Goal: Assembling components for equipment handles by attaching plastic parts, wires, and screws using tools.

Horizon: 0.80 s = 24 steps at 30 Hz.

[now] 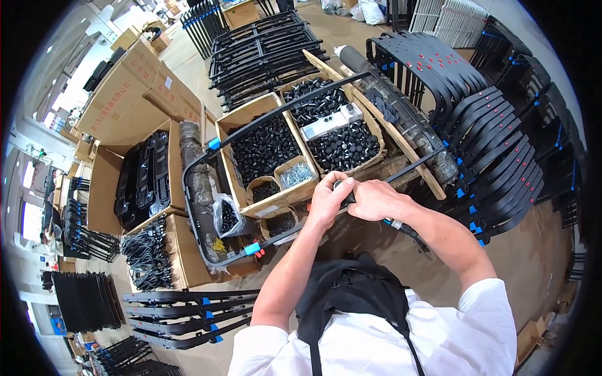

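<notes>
My left hand (328, 199) is closed at the near bar of a black tubular frame (288, 237). Its thumb and fingers press round a small dark piece, mostly hidden. Against it, my right hand (378, 200) is closed in a fist around a black hand tool. Most of that tool is covered by the fingers; a silver fitting (395, 224) and a dark hose or cable (414, 234) show below the wrist. The frame lies across wooden boxes and wrapped supports, with blue clips (252, 249) on it.
A wooden box (308, 156) holds many black round-headed parts (263, 149) and a tray of silver screws (296, 175). A cardboard box (103, 194) with black panels stands left. Stacked black frames (489, 135) rise at right, more (266, 53) behind. A wooden strip (401, 141) slants across.
</notes>
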Each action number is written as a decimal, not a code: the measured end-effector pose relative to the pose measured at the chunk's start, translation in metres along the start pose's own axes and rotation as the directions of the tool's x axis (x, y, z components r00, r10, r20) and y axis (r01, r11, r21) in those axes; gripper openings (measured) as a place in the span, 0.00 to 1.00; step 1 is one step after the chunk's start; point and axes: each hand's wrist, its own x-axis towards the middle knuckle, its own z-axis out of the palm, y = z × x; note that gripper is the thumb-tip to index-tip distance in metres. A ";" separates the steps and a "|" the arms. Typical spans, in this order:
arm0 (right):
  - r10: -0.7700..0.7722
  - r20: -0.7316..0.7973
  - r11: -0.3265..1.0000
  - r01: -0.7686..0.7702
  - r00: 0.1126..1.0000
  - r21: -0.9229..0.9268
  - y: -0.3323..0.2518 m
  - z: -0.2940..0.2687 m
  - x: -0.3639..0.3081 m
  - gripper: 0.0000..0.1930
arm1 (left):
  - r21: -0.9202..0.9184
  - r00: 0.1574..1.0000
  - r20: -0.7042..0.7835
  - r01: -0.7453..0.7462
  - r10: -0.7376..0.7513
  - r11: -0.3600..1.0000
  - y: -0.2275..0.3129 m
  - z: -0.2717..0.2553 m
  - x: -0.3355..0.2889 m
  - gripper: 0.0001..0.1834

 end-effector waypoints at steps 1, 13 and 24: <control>0.000 0.002 1.000 0.000 1.000 0.000 0.000 -0.001 0.000 0.29 | -0.001 1.000 -0.001 0.001 -0.001 1.000 0.000 0.000 0.000 0.08; 0.010 0.146 1.000 -0.013 0.989 0.021 0.002 -0.005 0.017 0.21 | 0.027 0.998 0.023 -0.051 0.051 0.998 -0.017 -0.007 0.006 0.08; -0.071 0.096 0.997 0.069 0.993 0.024 0.009 0.000 0.028 0.21 | 0.140 0.995 -0.025 -0.092 0.097 0.986 -0.010 -0.003 0.005 0.12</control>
